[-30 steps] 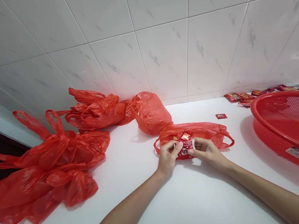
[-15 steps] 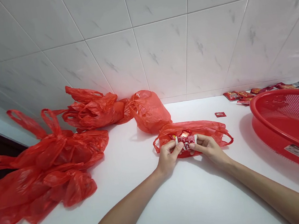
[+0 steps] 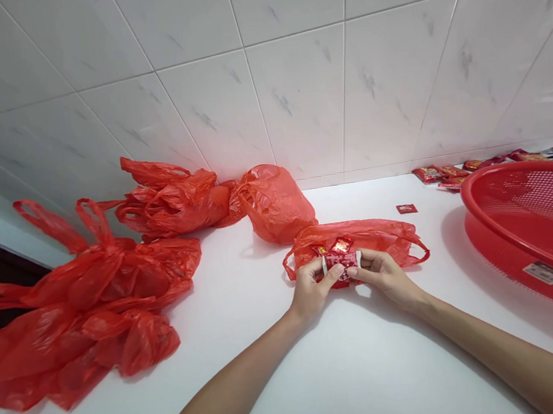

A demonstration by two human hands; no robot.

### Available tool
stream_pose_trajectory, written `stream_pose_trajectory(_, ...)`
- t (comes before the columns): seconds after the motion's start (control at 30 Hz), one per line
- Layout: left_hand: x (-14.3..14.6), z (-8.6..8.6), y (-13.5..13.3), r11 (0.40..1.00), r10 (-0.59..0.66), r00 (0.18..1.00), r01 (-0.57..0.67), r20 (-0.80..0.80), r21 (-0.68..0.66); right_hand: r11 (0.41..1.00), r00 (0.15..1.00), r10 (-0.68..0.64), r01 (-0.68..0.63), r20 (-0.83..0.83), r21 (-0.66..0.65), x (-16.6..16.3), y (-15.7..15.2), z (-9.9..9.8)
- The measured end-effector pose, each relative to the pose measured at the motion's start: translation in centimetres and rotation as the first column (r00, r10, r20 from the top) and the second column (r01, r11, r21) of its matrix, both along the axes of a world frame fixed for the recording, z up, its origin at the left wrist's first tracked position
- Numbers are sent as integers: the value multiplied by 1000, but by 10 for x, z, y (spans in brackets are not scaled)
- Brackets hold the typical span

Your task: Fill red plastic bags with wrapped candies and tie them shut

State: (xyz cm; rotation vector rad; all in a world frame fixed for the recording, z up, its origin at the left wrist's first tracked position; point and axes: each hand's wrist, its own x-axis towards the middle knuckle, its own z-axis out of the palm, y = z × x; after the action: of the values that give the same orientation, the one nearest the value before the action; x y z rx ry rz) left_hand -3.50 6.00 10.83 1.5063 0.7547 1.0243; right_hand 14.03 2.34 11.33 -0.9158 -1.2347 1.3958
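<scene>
A small red-and-white snack packet (image 3: 335, 264) is held between my two hands, thumbs on its front face. My left hand (image 3: 313, 288) grips its left end, while my right hand (image 3: 385, 278) pinches the right end. Behind and beneath them, a red plastic bag (image 3: 375, 230) lies flat on the white table with its handles spread to both sides. On the bag, just beyond the held packet, rests a shiny red packet (image 3: 342, 246). The fingers behind the packet are partly hidden.
Red plastic bags (image 3: 81, 305) are heaped at the left, and more bags (image 3: 170, 206) stand along the tiled wall. A full red bag (image 3: 279, 206) sits behind the flat one. At right are a red plastic basket (image 3: 501, 233), several packets (image 3: 449, 176) and one small sachet (image 3: 406, 208).
Both hands keep hold of the snack packet. It has shifted slightly left and tilted, and more of the shiny packet behind it shows. The thumbs have moved a little.
</scene>
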Motion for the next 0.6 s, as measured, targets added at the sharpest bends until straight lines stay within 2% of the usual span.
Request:
stream_pose_trajectory(0.3, 0, 4, -2, 1000, 9, 1000, -9, 9, 6, 1000, 999, 11, -11, -30, 13, -2, -2, 3)
stream_pose_trajectory(0.6, 0, 1, -3, 995, 37, 999, -33, -37, 97, 1000, 1000, -22, 22, -22, 4, -5, -3, 3)
